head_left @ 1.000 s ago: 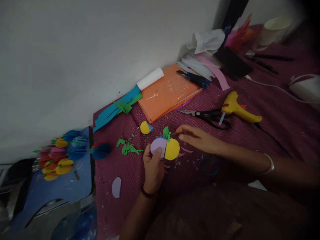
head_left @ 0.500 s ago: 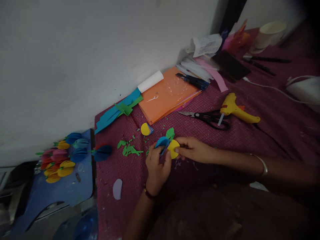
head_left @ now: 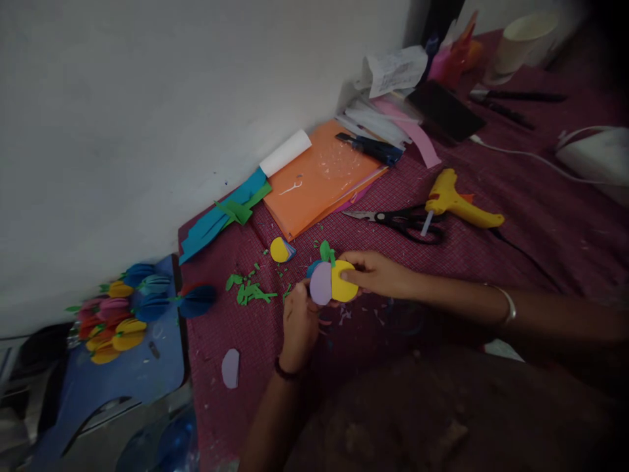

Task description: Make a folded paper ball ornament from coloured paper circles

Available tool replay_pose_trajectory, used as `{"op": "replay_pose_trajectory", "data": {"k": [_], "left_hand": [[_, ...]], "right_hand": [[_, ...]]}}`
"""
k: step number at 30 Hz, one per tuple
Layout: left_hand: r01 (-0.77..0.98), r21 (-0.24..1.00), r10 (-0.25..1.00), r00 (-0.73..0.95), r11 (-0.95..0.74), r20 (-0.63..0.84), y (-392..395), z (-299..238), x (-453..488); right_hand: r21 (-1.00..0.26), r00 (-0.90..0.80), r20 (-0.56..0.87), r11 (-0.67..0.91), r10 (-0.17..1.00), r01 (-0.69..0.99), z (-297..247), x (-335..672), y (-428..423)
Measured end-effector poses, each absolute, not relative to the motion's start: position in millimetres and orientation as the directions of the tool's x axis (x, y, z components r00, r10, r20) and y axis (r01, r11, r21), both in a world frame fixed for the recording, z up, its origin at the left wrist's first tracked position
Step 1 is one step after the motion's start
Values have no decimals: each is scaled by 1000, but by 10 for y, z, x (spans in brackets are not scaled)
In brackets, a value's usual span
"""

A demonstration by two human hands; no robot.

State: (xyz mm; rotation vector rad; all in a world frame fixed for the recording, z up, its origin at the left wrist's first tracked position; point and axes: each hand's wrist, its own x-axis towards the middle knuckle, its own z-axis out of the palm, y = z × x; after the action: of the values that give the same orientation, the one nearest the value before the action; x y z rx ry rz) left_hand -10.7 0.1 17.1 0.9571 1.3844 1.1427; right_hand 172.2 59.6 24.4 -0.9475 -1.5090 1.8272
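Between my two hands is a paper fruit [head_left: 321, 284] made of folded paper rounds, with lilac, yellow and blue faces and a green paper leaf at its top. My right hand [head_left: 376, 274] pinches the yellow side, thumb on its face. My left hand [head_left: 301, 318] is closed at the lilac and blue side; part of its fingers is hidden behind the paper. Just beyond lies a small stack of folded rounds [head_left: 280, 250], yellow on top. Green paper scraps [head_left: 251, 292] are scattered to the left. A folded lilac piece [head_left: 230, 368] rests nearer the table's left edge.
Black-handled scissors [head_left: 393, 219] and a yellow glue gun [head_left: 459, 200] with a cord lie to the right. Orange sheets [head_left: 322, 180] carry a cutter [head_left: 371, 147]. Finished paper fruits [head_left: 128, 334] sit on a blue stand [head_left: 160, 367] at left. A cup [head_left: 523, 46] stands far right.
The paper fruit has been turned and spread, so its lilac face now shows beside the yellow one. My left fingers have shifted lower on it. The whole view has shifted slightly.
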Motion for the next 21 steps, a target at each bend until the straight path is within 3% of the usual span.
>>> {"op": "replay_pose_trajectory", "data": {"k": [3,6,11,15,18,21], "left_hand": [[-154,927,935,-49,341,-352,15,117,-83],[-209,914,931,-33,348,-362,17,92,-46],[-475,837,932,-87,273,-353,55,132,37],[-641,694,907,10,329,-421,93,229,28],[-667,668,918,65,331,-391,87,265,4],[-591,759,944,11,272,-330,61,242,27]], "right_hand": [[-992,-542,-124,-114,831,53,252,1740,619],[-994,-532,-111,-102,839,48,278,1763,619],[-966,-595,-80,-210,800,-152,266,1795,593],[-931,-626,-62,-271,778,-244,207,1803,591],[-931,-644,-56,-272,763,-241,197,1803,601],[-933,-674,-8,-248,739,-261,202,1790,600]]}}
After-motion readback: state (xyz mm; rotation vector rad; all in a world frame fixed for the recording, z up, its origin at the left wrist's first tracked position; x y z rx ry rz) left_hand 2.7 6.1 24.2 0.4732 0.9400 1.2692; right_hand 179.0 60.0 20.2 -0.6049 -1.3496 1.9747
